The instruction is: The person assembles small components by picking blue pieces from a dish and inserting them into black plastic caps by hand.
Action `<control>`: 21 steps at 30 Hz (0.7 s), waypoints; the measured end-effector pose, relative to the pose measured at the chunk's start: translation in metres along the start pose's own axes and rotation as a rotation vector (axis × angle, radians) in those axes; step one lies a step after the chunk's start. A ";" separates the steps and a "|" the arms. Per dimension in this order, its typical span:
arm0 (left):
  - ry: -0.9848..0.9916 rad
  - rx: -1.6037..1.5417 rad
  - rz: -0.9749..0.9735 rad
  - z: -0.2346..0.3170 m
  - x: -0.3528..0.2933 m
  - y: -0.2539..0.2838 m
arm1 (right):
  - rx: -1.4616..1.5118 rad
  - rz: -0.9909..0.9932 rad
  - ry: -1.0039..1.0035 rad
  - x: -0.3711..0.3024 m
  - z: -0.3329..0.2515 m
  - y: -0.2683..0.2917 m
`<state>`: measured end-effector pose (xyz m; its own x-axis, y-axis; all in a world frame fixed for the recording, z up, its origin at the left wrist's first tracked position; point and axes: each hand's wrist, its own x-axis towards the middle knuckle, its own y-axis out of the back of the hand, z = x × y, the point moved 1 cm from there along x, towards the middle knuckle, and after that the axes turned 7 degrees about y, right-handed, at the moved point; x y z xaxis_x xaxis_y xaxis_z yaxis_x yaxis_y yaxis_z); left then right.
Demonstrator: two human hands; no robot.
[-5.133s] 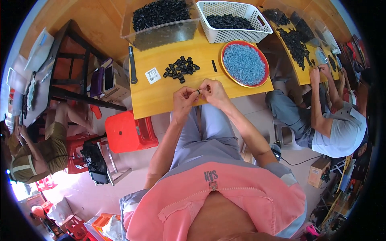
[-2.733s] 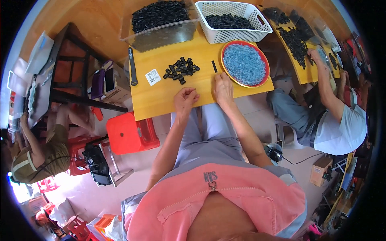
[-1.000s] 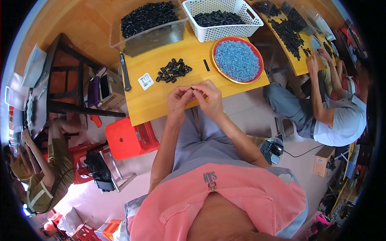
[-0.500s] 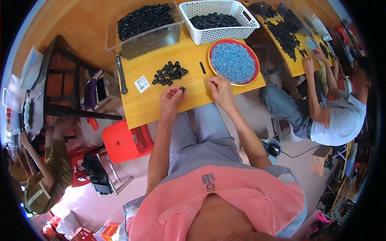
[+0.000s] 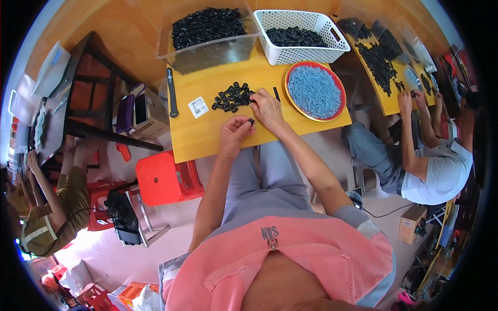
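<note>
My left hand is near the table's front edge, its thumb and fingertips closed on a small black plastic part. Just beyond it lies a loose pile of similar short black cylindrical parts. My right hand rests over the pile's right edge, fingers bent together against the black pieces; what lies between its fingertips is hidden. To its right stands a round red bowl filled with small bluish clear pieces. A short black strip lies between that hand and the bowl.
Along the yellow table's back stand a clear bin and a white basket, both holding black parts. A black-handled tool and white label lie left. A red stool stands below. Other people work on both sides.
My right hand has moved left from beside the red bowl to the pile of black parts. My left hand still holds its black part. The whole view has shifted slightly.
</note>
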<state>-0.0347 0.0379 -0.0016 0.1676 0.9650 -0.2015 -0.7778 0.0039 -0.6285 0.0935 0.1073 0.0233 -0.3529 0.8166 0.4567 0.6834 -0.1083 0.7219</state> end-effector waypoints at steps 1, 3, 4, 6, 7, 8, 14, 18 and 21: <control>0.002 -0.003 -0.003 0.000 0.000 0.000 | -0.013 -0.034 -0.016 0.001 0.000 0.000; 0.003 -0.006 -0.007 0.001 -0.001 0.000 | -0.052 -0.034 0.023 0.002 0.001 -0.001; 0.004 -0.006 -0.006 0.002 -0.001 -0.001 | -0.090 -0.032 0.060 0.002 0.001 -0.001; 0.006 -0.005 -0.007 0.002 -0.001 -0.001 | -0.089 -0.035 0.067 -0.001 0.001 0.000; 0.009 0.007 -0.013 0.001 -0.001 0.000 | -0.086 -0.038 0.075 -0.002 0.001 0.001; 0.013 0.019 -0.020 0.001 -0.001 0.000 | -0.086 -0.038 0.074 -0.004 0.001 0.001; 0.017 0.031 -0.012 0.001 -0.002 0.000 | -0.055 -0.034 0.095 -0.017 0.001 0.006; 0.025 0.036 0.025 -0.002 -0.003 -0.001 | 0.537 0.022 -0.235 -0.030 0.008 0.015; 0.021 0.037 -0.003 -0.001 0.000 0.002 | 1.151 -0.015 -0.565 -0.040 0.000 0.022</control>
<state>-0.0357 0.0373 -0.0031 0.1826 0.9593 -0.2153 -0.7990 0.0172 -0.6010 0.1227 0.0721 0.0215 -0.2394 0.9703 -0.0344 0.9377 0.2219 -0.2674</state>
